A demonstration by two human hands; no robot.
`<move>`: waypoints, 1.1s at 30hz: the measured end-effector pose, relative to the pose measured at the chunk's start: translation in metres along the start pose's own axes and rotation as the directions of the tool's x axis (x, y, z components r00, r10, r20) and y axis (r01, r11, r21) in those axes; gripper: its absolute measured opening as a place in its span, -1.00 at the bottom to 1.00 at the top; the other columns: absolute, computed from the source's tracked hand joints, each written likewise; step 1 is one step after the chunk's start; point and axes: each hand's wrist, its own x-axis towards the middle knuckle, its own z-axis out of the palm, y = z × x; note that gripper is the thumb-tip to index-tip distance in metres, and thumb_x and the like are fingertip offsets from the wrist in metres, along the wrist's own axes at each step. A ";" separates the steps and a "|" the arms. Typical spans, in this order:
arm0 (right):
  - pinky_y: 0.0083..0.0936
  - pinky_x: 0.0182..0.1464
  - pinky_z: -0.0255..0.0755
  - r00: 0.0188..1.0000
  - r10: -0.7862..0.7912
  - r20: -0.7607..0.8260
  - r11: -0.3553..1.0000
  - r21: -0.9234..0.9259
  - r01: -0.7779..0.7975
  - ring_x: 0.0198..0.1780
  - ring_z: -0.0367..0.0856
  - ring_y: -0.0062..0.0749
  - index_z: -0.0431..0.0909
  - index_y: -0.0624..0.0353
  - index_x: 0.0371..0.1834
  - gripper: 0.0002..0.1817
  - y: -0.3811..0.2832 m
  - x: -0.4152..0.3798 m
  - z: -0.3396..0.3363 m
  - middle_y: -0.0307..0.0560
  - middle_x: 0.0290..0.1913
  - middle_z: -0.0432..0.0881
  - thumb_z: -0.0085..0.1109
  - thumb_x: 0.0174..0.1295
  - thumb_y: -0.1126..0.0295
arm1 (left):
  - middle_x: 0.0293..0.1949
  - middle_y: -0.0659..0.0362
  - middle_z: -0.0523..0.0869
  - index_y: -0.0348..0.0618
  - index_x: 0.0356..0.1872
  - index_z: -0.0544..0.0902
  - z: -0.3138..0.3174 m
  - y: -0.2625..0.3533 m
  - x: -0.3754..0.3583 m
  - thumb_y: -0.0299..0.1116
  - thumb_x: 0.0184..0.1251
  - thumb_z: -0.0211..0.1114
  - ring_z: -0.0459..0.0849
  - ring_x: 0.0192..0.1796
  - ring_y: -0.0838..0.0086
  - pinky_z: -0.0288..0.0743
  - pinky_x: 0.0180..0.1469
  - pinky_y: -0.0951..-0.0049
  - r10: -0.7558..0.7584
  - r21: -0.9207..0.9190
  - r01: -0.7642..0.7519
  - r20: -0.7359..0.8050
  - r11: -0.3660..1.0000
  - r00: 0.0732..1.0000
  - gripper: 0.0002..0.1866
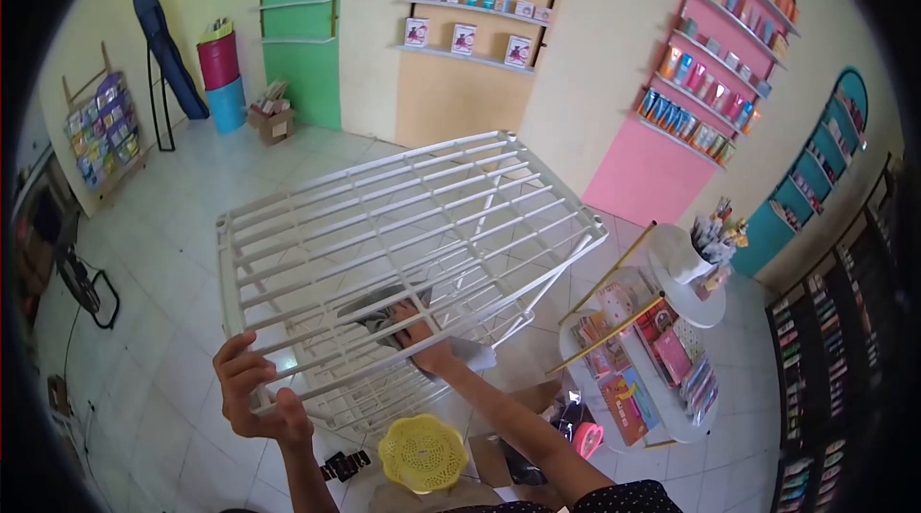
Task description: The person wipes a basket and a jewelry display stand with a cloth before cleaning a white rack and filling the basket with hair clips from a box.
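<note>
A white slatted rack [369, 215] with several tiers stands tilted in front of me. My left hand [254, 388] grips its near left corner, fingers curled over the edge bar. Under the top tier, my right hand [414, 329] presses a grey cloth [470, 352] against the slats. Some of the fingers and part of the cloth are hidden behind the bars. Below the rack, close to my body, sits a yellow perforated basket [423, 453].
To the right is a round tiered stand [691, 302] with books and a flower pot. An open cardboard box [491, 455] lies near my right arm. Stocked pink shelves [705, 71] line the wall. A black fan [82, 283] stands on the tiled floor at left.
</note>
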 end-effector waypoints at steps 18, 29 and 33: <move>-0.50 -0.13 0.30 0.553 0.582 -0.597 0.809 0.356 -0.468 -0.14 0.48 -0.40 0.51 0.19 -0.27 -0.69 0.030 0.052 -0.260 -0.17 -0.36 0.56 0.01 0.09 0.18 | -0.61 0.13 0.41 -0.21 -0.62 0.38 -0.003 -0.003 -0.003 -0.12 0.00 0.13 0.49 -0.28 0.14 0.40 -0.22 0.17 0.003 0.018 -0.003 0.015 1.000 1.000 -0.67; -0.42 0.06 0.18 0.829 0.089 -0.552 0.995 0.003 -0.104 -0.07 0.50 -0.23 0.56 0.31 -0.40 -0.75 0.006 0.057 -0.243 -0.04 -0.28 0.61 -0.10 -0.03 0.43 | -0.30 0.09 0.51 -0.29 -0.29 0.41 -0.021 0.041 0.001 -0.26 0.17 -0.03 0.48 -0.10 0.15 0.14 0.13 0.02 -0.009 0.173 0.011 -0.011 0.985 1.000 -0.73; -0.49 0.02 0.27 0.862 0.168 -0.478 0.986 0.096 -0.139 -0.08 0.47 -0.29 0.49 0.47 -0.24 -0.68 0.009 0.056 -0.244 0.09 -0.17 0.55 -0.18 0.05 0.47 | -0.36 0.10 0.54 -0.28 -0.29 0.42 -0.040 0.090 -0.007 -0.39 0.23 -0.09 0.53 -0.29 0.31 0.45 -0.22 0.36 -0.403 -0.755 0.431 0.240 0.494 0.883 -0.82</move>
